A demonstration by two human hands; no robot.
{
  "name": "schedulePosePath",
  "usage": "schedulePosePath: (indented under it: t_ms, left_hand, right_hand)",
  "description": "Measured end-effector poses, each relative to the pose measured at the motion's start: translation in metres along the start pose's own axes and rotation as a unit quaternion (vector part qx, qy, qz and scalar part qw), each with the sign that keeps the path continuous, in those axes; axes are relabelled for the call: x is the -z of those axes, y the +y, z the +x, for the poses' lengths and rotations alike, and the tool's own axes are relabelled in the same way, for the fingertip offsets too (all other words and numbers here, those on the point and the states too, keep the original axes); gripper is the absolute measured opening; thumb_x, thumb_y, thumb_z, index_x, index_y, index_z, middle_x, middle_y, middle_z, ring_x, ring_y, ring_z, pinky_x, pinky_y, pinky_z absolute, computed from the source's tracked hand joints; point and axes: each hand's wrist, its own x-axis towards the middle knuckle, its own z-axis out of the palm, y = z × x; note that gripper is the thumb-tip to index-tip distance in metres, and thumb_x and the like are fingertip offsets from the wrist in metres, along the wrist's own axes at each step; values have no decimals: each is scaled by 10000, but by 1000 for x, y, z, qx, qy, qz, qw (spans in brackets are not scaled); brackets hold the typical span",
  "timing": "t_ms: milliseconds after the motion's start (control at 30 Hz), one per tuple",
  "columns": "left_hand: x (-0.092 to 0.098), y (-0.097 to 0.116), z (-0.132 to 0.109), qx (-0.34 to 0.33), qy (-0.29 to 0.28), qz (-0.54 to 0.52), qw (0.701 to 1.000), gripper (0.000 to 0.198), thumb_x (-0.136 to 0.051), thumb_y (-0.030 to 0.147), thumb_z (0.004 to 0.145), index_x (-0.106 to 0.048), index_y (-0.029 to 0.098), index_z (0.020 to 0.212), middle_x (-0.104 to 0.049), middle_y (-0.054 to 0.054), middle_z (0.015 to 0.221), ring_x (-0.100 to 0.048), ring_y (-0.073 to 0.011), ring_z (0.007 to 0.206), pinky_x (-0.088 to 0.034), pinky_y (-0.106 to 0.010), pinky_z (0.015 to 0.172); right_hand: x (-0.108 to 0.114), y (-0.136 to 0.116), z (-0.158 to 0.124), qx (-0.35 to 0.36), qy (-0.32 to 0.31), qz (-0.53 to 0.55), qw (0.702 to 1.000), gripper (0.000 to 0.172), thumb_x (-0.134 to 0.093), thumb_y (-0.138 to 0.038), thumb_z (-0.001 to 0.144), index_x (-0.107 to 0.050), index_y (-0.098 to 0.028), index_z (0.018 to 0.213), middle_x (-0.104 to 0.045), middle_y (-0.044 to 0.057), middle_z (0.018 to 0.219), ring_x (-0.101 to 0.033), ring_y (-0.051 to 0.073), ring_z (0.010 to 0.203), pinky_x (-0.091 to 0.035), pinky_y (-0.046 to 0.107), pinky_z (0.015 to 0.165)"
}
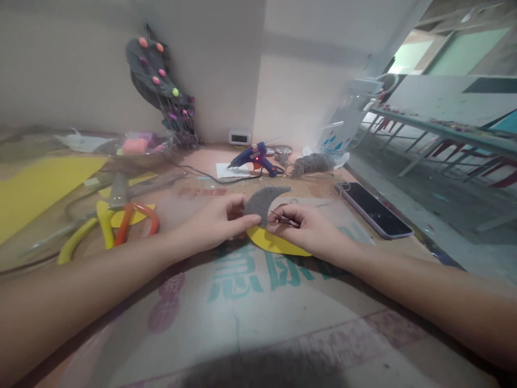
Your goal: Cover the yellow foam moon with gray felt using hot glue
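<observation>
A crescent-shaped piece (pixel 260 203) is held low over the table, its upper part covered in grey yarn and its lower part bare yellow. My left hand (pixel 232 215) grips its left edge, thumb on top and fingers behind. At its inner curve, my right hand (pixel 305 223) pinches a thin pointed metal tool (pixel 285 218) resembling tweezers. The right fingertips lie against the crescent, and part of the tool is hidden by them. Behind stands a blue glue gun (pixel 254 157) with a red light lit, near a bundle of grey yarn (pixel 313 164).
Scissors with orange and yellow handles (pixel 135 218) lie at left, near yellow sheet material (pixel 44 188). A phone (pixel 374 209) rests at right by the table edge. A dark crescent decorated with pompoms (pixel 151 73) leans on the wall. A white bag (pixel 339 126) stands at back right.
</observation>
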Motion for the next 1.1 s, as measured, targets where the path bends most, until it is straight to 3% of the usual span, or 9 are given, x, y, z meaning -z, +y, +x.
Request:
schedulePosePath:
  t_ms: [200, 533, 700, 867, 1100]
  left_hand:
    - [2, -2, 1, -60, -38, 38, 997, 234, -557, 373, 846, -627, 173, 947, -645, 0, 852, -582, -129, 748, -459, -215, 644]
    - [1, -1, 0, -67, -28, 75, 995, 255, -548, 405, 841, -651, 181, 904, -653, -1, 824, -581, -141, 729, -448, -218, 620]
    - [1, -2, 1, -33, -8, 49, 998, 277, -547, 432, 830, -629, 169, 864, -626, 7, 749, -568, -134, 654, -444, -221, 584]
    - [3, -1, 0, 8, 5, 28, 1000, 315, -560, 458, 809, -619, 158, 884, -628, -6, 764, -570, -145, 659, -448, -236, 571]
    - [4, 3, -1, 18, 7, 0, 1000, 296, -567, 431, 810, -611, 151, 894, -633, -22, 846, -565, -147, 725, -455, -244, 616]
  right_hand:
    - [-2, 0, -2, 10, -12, -9, 1000, 162, -587, -330, 792, -598, -175, 746, -498, -19, 673, -434, 94, 600, -377, 221, 560]
    - [-2, -2, -1, 30, -11, -27, 999, 141, -561, -288, 806, -607, -164, 758, -510, -16, 669, -446, 90, 595, -390, 215, 559]
    - [9, -8, -5, 90, -5, -78, 993, 227, -521, -352, 857, -613, -163, 943, -639, 51, 892, -570, 150, 779, -454, 255, 655]
    - [25, -1, -10, 202, 50, -224, 952, 282, -450, -300, 919, -562, -144, 1126, -655, 94, 1015, -599, 177, 880, -459, 291, 741]
    - [29, 0, -11, 306, 56, -381, 871, 262, -428, -283, 945, -628, -146, 1045, -627, 66, 793, -537, 154, 714, -377, 267, 632]
